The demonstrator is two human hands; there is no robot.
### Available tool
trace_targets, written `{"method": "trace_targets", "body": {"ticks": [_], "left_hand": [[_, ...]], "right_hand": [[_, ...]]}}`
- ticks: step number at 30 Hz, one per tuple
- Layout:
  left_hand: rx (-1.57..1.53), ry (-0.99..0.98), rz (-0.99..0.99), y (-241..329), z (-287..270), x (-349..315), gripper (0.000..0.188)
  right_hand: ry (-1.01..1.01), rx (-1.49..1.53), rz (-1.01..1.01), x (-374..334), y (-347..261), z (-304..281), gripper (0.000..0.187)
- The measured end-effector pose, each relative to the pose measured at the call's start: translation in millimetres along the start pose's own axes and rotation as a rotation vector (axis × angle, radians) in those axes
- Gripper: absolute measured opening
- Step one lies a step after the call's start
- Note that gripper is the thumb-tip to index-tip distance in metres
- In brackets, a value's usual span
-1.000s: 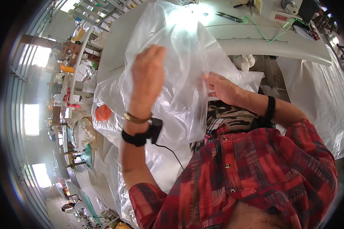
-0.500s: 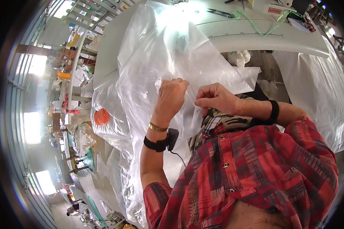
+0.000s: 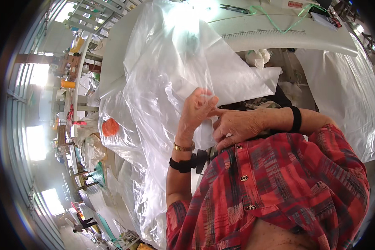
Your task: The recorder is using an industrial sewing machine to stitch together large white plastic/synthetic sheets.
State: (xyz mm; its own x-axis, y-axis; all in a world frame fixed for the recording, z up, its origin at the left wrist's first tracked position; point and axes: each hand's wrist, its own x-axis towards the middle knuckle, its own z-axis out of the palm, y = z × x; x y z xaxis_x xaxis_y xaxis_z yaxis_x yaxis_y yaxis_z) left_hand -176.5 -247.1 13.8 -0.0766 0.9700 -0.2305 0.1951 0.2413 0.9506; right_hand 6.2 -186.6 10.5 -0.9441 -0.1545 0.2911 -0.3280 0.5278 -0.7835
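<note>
A large sheet of clear plastic film runs from the table down over my lap. At its near edge my left hand is closed, fingers curled and thumb raised, with film gathered at the fingertips. Close on its right is my right hand, back upward, its index finger reaching to the left thumb. Its other fingers are folded in, and a small white bit shows between them; what it is I cannot make out. A loose corner of the film spreads out above my right hand.
The pale work table carries a printed scale, a bright lamp glow, a dark slim tool and a green string. An orange bundle lies on film at left. More film hangs at right, near a white crumpled bag.
My left hand has moved right and turned, its thumb now showing. My right hand has turned palm down and come against the left. The film has shifted slightly.
</note>
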Motion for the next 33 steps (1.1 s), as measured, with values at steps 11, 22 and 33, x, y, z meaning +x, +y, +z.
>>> {"method": "trace_targets", "body": {"ticks": [11,22,33], "left_hand": [[-0.092,0.080,0.051,-23.4,20.0,-17.8,0.023],[0.116,0.480,0.334,12.6,24.7,-47.8,0.018],[0.047,0.315,0.309,42.1,34.7,-53.3,0.006]], "right_hand": [[0.541,-0.097,-0.017,-19.0,3.3,-18.7,0.023],[1.122,-0.156,0.854,-95.0,147.7,-19.8,0.042],[0.284,0.284,0.590,-46.2,-21.2,-11.6,0.029]]}}
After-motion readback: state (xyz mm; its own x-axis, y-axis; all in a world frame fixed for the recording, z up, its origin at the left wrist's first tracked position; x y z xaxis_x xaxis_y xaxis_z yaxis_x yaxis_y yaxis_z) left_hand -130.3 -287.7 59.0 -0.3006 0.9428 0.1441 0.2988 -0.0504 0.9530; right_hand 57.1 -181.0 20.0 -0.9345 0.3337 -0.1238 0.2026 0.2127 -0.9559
